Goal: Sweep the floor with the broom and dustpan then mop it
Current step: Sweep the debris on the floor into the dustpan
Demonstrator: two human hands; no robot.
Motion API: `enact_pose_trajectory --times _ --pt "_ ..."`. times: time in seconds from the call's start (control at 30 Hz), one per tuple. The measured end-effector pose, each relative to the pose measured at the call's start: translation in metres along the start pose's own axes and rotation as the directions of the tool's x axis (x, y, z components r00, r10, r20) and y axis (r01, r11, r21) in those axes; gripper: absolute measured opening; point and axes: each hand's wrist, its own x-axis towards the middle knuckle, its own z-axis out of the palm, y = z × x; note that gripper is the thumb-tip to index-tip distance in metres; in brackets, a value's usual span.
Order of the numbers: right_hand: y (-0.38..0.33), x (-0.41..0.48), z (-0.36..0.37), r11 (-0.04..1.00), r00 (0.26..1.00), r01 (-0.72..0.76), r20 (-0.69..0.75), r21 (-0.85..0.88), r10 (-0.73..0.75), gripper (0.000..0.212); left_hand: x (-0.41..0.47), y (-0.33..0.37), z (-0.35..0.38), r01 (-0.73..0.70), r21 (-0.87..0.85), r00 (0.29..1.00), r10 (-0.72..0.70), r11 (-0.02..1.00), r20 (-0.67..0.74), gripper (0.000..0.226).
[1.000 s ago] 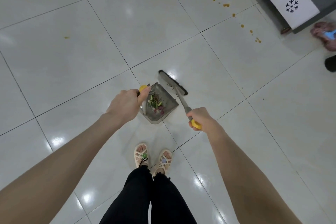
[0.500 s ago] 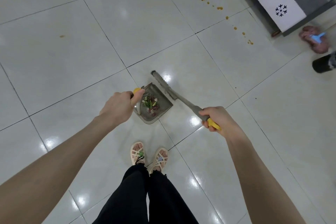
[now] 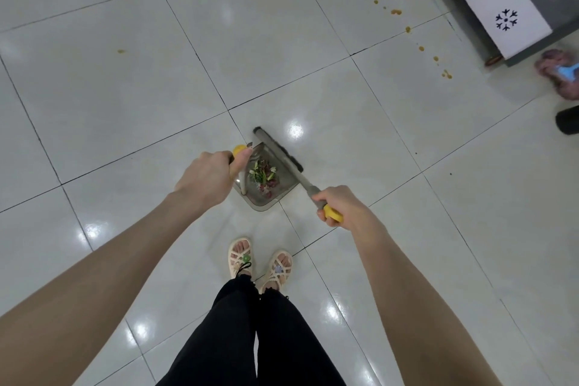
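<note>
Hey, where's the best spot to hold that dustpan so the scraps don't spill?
Grip the handle at its yellow top end, from above, as the left hand does. It stands up from the back of the dustpan, so the tray likely stays level under the scraps.

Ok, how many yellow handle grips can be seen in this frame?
2. One grip tops the dustpan handle in the left hand; the other grip ends the broom handle in the right hand. Fingers partly cover both.
</note>
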Motion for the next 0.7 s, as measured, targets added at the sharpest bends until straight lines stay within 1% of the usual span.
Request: enact_pose_trajectory --times 0.07,0.17,0.27,0.37,0.47,0.53,0.6,0.7 --pt "-0.001 -0.013 -0.013 0.999 1.000 0.013 -0.001 0.045 -0.013 0.002 -0.001 0.001 0.000 -0.010 -0.005 1.000 0.010 1.000 -0.001 0.062" --pt "0.003 -0.034 -0.028 0.993 0.999 0.041 -0.032 0.107 -0.038 0.003 -0.006 -0.001 0.001 -0.002 -0.011 1.000 0.002 1.000 0.003 0.061" --pt "0.013 -0.046 -0.027 0.995 0.996 0.068 -0.070 0.071 -0.063 0.011 -0.012 -0.004 0.003 -0.004 -0.016 1.000 0.004 1.000 0.013 0.063" --pt "0.011 -0.047 -0.024 0.990 0.991 0.093 -0.105 0.108 -0.082 0.005 -0.019 -0.007 0.002 -0.011 -0.002 1.000 0.011 1.000 0.027 0.065" --pt "0.006 -0.038 -0.022 0.989 0.982 0.136 -0.142 0.056 -0.127 0.013 -0.024 -0.009 0.000 0.002 -0.002 1.000 -0.002 1.000 0.022 0.065" --pt "0.005 -0.025 -0.015 0.988 0.979 0.152 -0.142 0.040 -0.145 0.012 -0.027 -0.012 0.000 0.027 0.004 1.000 -0.027 1.000 0.012 0.061" --pt "0.006 -0.012 -0.008 0.989 0.982 0.141 -0.134 0.053 -0.133 0.008 -0.027 -0.012 0.000 0.048 0.001 0.999 -0.048 0.999 0.008 0.060" --pt "0.012 -0.001 0.008 0.995 0.996 0.066 -0.069 0.068 -0.061 0.002 -0.024 -0.013 -0.003 0.081 0.005 0.997 -0.081 0.997 0.003 0.061"
